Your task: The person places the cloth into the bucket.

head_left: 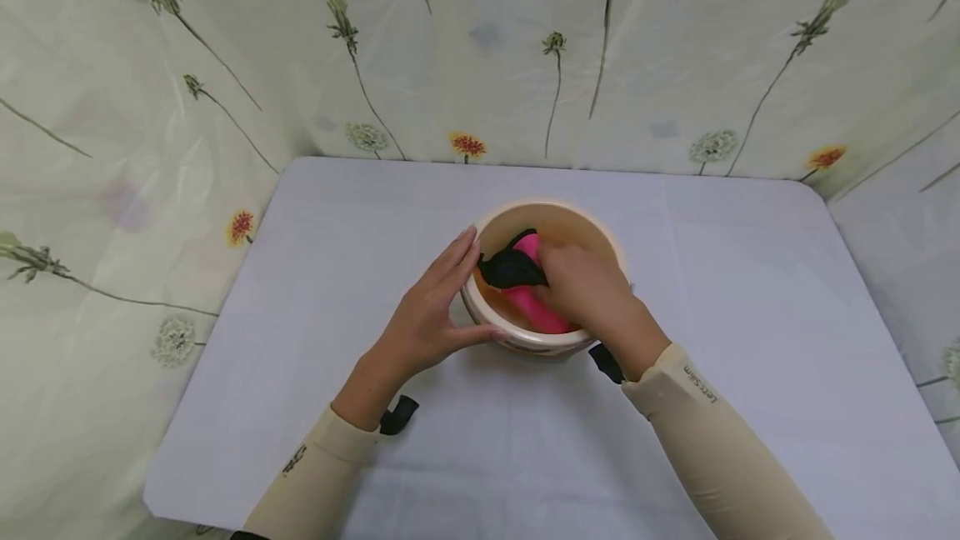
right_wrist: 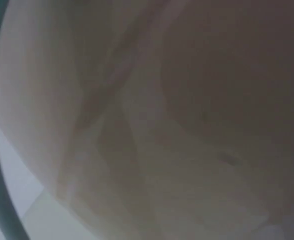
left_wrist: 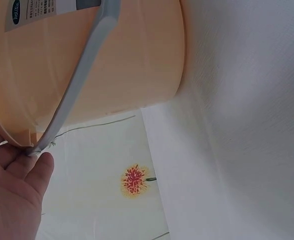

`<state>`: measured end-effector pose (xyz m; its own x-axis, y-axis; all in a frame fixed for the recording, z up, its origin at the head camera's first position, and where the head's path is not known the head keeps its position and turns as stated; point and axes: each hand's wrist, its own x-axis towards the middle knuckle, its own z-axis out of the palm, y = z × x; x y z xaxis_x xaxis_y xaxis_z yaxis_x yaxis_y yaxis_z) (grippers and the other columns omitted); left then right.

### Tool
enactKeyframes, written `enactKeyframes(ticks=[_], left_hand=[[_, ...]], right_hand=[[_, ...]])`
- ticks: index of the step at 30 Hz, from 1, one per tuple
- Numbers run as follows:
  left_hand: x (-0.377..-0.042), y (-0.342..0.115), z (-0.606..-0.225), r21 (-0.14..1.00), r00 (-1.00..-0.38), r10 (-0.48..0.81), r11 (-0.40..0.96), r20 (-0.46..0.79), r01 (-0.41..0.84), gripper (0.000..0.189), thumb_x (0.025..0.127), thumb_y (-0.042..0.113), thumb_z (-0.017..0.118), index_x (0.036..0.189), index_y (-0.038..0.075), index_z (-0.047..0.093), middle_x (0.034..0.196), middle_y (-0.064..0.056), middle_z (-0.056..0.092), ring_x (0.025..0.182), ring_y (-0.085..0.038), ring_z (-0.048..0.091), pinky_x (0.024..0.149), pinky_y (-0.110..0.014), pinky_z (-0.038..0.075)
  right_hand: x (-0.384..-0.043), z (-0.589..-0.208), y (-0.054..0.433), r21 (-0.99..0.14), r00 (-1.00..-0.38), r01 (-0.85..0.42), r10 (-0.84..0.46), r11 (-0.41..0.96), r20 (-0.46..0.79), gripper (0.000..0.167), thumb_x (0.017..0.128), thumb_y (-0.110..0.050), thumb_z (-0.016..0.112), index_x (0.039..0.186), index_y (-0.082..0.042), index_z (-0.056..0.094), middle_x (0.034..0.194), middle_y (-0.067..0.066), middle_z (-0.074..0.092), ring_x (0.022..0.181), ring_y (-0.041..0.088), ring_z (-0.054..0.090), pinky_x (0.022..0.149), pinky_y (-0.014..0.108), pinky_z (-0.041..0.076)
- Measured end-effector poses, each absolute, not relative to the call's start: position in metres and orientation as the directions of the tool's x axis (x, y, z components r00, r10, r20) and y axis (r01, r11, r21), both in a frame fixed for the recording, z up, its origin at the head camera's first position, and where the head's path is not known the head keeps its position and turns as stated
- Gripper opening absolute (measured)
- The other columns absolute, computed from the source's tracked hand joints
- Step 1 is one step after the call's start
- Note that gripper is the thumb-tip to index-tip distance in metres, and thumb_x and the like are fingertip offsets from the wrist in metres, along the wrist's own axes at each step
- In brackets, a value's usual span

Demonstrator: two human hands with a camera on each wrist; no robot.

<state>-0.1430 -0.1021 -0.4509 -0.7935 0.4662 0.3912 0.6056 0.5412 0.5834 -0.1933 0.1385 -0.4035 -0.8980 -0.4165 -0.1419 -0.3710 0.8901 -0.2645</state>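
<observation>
A peach bucket [head_left: 558, 222] with a pale rim stands on the white-covered table, its grey handle [left_wrist: 79, 90] hanging along the side in the left wrist view. My left hand [head_left: 429, 317] rests against the left of the rim, fingers extended and thumb along the front edge. Down inside the bucket, my right hand [head_left: 587, 288] grips a pink and black fabric item [head_left: 531, 307] with curled fingers. A black part of this item lies beside the knuckles; the fingertips are hidden. Only a blurred pale surface fills most of the right wrist view.
The white table [head_left: 360, 223] extends on both sides of the bucket, with rounded corners at the back. A flower-printed sheet [head_left: 480, 65] hangs behind it and along the left. Black straps [head_left: 400, 415] show at both wrists.
</observation>
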Motion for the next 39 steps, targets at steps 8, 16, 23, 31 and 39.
enactKeyframes(ticks=[8, 16, 23, 31, 39], left_hand=[[-0.1423, -0.1048, -0.4515, 0.578, -0.786, 0.46, 0.535, 0.412, 0.616, 0.114, 0.077, 0.04, 0.095, 0.163, 0.001, 0.032, 0.174, -0.004, 0.019, 0.158, -0.017, 0.019, 0.122, -0.04, 0.033], [-0.1422, -0.1055, -0.4513, 0.581, -0.791, 0.455, 0.538, 0.41, 0.611, 0.114, 0.076, 0.04, 0.096, 0.163, 0.001, 0.033, 0.174, -0.003, 0.021, 0.158, -0.017, 0.02, 0.122, -0.04, 0.034], [-0.1425, -0.1046, -0.4512, 0.589, -0.79, 0.452, 0.529, 0.414, 0.612, 0.115, 0.075, 0.04, 0.096, 0.163, 0.001, 0.033, 0.173, -0.003, 0.021, 0.158, -0.017, 0.021, 0.122, -0.039, 0.033], [-0.1424, -0.1032, -0.4518, 0.582, -0.782, 0.456, 0.524, 0.425, 0.622, 0.115, 0.075, 0.039, 0.097, 0.162, 0.0, 0.034, 0.173, -0.005, 0.022, 0.158, -0.018, 0.021, 0.122, -0.039, 0.034], [-0.143, -0.1013, -0.4514, 0.572, -0.778, 0.461, 0.528, 0.428, 0.628, 0.113, 0.074, 0.04, 0.097, 0.162, 0.001, 0.036, 0.173, -0.005, 0.023, 0.158, -0.016, 0.021, 0.122, -0.04, 0.034]], right_hand=[[-0.1953, -0.4035, 0.1327, -0.271, -0.893, -0.353, -0.409, 0.895, -0.189, 0.027, 0.09, -0.02, 0.08, 0.105, -0.003, 0.065, 0.086, 0.008, 0.067, 0.086, 0.029, 0.062, 0.079, 0.042, 0.052], [-0.197, -0.401, 0.1306, -0.336, -0.864, -0.295, -0.4, 0.895, -0.307, 0.021, 0.092, -0.015, 0.078, 0.103, -0.001, 0.066, 0.087, 0.008, 0.067, 0.084, 0.026, 0.06, 0.073, 0.036, 0.051], [-0.2007, -0.4007, 0.1317, -0.343, -0.814, -0.309, -0.433, 0.887, -0.387, 0.008, 0.087, -0.003, 0.072, 0.094, -0.004, 0.066, 0.082, 0.007, 0.064, 0.081, 0.027, 0.058, 0.07, 0.034, 0.048], [-0.2, -0.4016, 0.1328, -0.32, -0.802, -0.309, -0.426, 0.896, -0.418, 0.01, 0.087, -0.002, 0.072, 0.095, -0.003, 0.067, 0.082, 0.007, 0.063, 0.081, 0.026, 0.058, 0.07, 0.034, 0.047], [-0.1985, -0.4025, 0.1354, -0.316, -0.812, -0.323, -0.432, 0.892, -0.392, 0.009, 0.091, -0.011, 0.073, 0.09, -0.005, 0.067, 0.082, 0.006, 0.065, 0.083, 0.026, 0.059, 0.076, 0.038, 0.05]])
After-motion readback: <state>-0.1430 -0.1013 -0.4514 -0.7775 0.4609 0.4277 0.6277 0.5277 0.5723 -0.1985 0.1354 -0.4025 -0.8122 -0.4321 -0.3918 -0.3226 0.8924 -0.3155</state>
